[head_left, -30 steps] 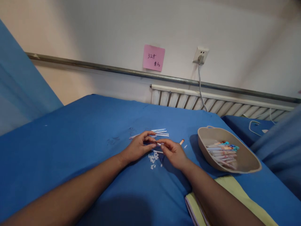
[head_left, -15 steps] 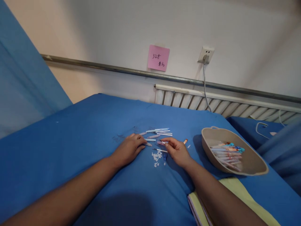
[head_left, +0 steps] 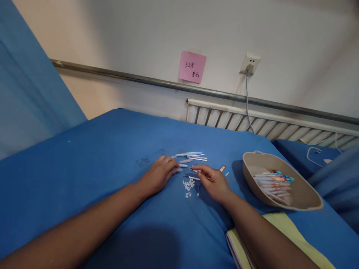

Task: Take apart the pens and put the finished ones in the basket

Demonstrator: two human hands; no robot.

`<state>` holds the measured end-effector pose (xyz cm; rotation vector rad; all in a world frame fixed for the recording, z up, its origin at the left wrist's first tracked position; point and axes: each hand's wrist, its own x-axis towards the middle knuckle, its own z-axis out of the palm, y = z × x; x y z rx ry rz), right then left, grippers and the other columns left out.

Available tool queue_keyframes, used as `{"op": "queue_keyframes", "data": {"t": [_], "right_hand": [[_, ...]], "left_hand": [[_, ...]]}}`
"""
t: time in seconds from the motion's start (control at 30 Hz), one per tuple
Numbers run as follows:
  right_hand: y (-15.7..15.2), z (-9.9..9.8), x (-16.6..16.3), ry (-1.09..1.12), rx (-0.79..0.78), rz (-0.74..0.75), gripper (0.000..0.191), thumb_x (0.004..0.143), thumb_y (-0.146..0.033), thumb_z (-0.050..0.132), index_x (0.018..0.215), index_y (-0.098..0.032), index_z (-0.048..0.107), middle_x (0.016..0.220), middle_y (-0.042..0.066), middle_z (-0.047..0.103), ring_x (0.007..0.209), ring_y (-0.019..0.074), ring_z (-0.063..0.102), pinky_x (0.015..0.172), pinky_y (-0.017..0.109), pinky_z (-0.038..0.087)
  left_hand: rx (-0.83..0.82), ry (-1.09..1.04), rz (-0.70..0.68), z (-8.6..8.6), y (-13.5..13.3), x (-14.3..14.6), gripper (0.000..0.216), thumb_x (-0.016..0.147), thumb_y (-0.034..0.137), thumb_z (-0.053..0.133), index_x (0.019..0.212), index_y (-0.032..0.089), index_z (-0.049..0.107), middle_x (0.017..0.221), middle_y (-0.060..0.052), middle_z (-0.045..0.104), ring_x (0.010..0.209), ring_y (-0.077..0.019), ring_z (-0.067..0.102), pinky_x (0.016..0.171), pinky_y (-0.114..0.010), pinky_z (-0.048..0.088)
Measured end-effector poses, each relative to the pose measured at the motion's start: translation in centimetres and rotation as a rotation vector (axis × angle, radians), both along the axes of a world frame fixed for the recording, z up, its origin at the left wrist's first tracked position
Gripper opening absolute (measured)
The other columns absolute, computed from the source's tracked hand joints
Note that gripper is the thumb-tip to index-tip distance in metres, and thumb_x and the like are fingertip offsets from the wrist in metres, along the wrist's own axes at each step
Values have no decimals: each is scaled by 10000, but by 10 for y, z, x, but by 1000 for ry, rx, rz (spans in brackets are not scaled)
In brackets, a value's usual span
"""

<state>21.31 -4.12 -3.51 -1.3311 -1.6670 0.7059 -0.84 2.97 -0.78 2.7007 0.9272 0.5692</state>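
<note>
My left hand (head_left: 161, 172) is closed around a pale pinkish pen barrel (head_left: 179, 170), whose end sticks out past the fingertips. Facing it, my right hand (head_left: 214, 183) pinches a thin pen refill (head_left: 195, 170) between thumb and fingers, its tip towards the left. Just beyond both hands lie several pen barrels and refills (head_left: 190, 154) in a loose row. Another white refill (head_left: 193, 178) rests below the pinched one. Small white plastic pieces (head_left: 188, 186) are scattered nearer to me, beside a dark blue piece (head_left: 199, 185) partly hidden by my right hand.
A beige basket (head_left: 305, 192) holding several pens (head_left: 276, 183) stands on the right of the blue-covered surface (head_left: 98, 149). Folded yellow cloth (head_left: 277, 224) lies under my right forearm. Behind are a metal rail (head_left: 140, 78), a radiator (head_left: 215, 116) and a plugged-in cord (head_left: 247, 101).
My left hand has lifted the pinkish barrel slightly and turned it towards the refill. My right hand keeps its pinch, nearly in place. The whole view has shifted slightly.
</note>
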Motion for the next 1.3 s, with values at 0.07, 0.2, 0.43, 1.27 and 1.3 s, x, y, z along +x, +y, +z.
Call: {"op": "queue_keyframes", "data": {"t": [0.07, 0.2, 0.43, 1.27, 1.3], "right_hand": [[-3, 4, 0, -49, 46, 24, 298, 856, -220, 462, 1088, -232, 648, 855, 5, 690, 699, 142, 610, 662, 253, 461], [-9, 9, -2, -89, 101, 77, 329, 856, -173, 461, 1120, -268, 632, 1098, 14, 675, 999, 178, 625, 871, 322, 467], [-11, 9, -5, -126, 113, 95, 334, 848, -149, 471, 1104, -286, 638, 1101, 7, 677, 1056, 191, 610, 914, 360, 463], [-12, 12, -6, -166, 79, 138, 302, 839, -180, 458, 1046, -268, 659, 854, -3, 696, 745, 158, 627, 707, 273, 465], [-13, 13, -7, -170, 73, 134, 287, 840, -185, 460, 1035, -261, 657, 786, -9, 681, 686, 148, 608, 662, 258, 449]], "left_hand": [[-19, -47, -10, 2, -1, 0, 187, 926, 300, 429, 993, 217, 583, 1008, -46, 604, 953, -211, 512, 869, -357, 387], [-82, -105, -15, 2, -5, -2, 182, 919, 289, 441, 1020, 209, 569, 1034, -46, 616, 981, -212, 530, 888, -364, 390], [-119, -147, -63, 1, -8, 0, 166, 920, 272, 439, 995, 222, 579, 987, -29, 633, 965, -197, 550, 904, -355, 392], [-115, -121, -136, 6, -16, 2, 232, 937, 301, 407, 1043, 229, 600, 982, -45, 641, 961, -200, 549, 891, -347, 400], [-133, -125, -144, 5, -16, 2, 228, 936, 297, 411, 1047, 230, 599, 985, -43, 643, 963, -196, 551, 886, -336, 405]]}}
